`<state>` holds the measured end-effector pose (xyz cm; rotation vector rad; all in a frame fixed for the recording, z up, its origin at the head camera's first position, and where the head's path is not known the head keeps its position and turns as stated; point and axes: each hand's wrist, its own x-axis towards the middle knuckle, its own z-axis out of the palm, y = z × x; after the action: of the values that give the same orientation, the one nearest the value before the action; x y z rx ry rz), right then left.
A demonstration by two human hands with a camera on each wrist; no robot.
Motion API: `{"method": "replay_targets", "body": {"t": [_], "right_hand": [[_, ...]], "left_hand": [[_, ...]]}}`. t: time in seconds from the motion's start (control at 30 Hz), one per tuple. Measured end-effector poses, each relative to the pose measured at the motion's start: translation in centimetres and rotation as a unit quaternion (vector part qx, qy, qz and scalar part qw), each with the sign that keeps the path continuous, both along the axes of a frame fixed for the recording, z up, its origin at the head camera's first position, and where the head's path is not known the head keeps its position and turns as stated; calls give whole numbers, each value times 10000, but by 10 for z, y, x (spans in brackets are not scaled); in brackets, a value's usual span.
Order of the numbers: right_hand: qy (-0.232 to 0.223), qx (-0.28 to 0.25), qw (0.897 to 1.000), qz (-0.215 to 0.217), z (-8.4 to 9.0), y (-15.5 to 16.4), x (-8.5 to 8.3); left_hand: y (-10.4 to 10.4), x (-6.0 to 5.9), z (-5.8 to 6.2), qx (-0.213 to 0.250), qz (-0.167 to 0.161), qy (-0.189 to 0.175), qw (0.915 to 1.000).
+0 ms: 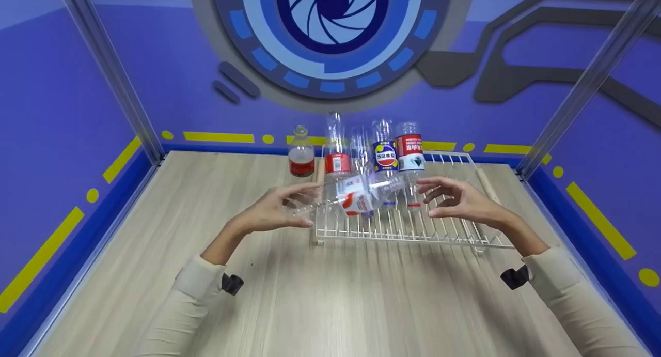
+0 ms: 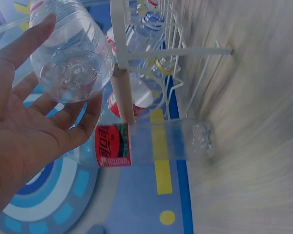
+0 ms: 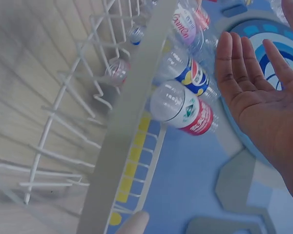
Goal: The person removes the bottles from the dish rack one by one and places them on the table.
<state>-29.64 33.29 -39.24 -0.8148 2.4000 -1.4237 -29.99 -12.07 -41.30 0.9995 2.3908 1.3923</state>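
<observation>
White wire rack [image 1: 444, 233] on wooden counter [image 1: 330, 305], tilted clear bottle [image 1: 356, 194] above rack between both hands, left hand [image 1: 273, 210] fingers loosely spread at its base, possibly touching, right hand [image 1: 457, 199] relaxed, holding nothing, upright bottles [image 1: 384, 155] behind.

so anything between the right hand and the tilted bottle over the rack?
Nothing visible. The right hand is open, just right of the tilted bottle, with only open air between them. The upright bottles stand behind it on the wire rack. The left hand touches the bottle's other end.
</observation>
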Motion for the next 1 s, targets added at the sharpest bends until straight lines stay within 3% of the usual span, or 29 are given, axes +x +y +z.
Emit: {"method": "replay_targets", "body": {"t": [0.2, 0.43, 0.67, 1.0], "right_hand": [[-31, 224, 9993, -290, -6, 12, -6], [72, 335, 9983, -468, -8, 24, -12], [11, 111, 9985, -536, -8, 38, -16], [-109, 64, 9949, -998, -6, 72, -19]], "left_hand": [[-19, -5, -9, 314, 596, -284, 9973], [-37, -10, -18, 843, 1009, -557, 9897], [-50, -21, -30, 1480, 1520, -793, 9740], [-62, -38, -51, 1776, 2472, -1070, 9465]]}}
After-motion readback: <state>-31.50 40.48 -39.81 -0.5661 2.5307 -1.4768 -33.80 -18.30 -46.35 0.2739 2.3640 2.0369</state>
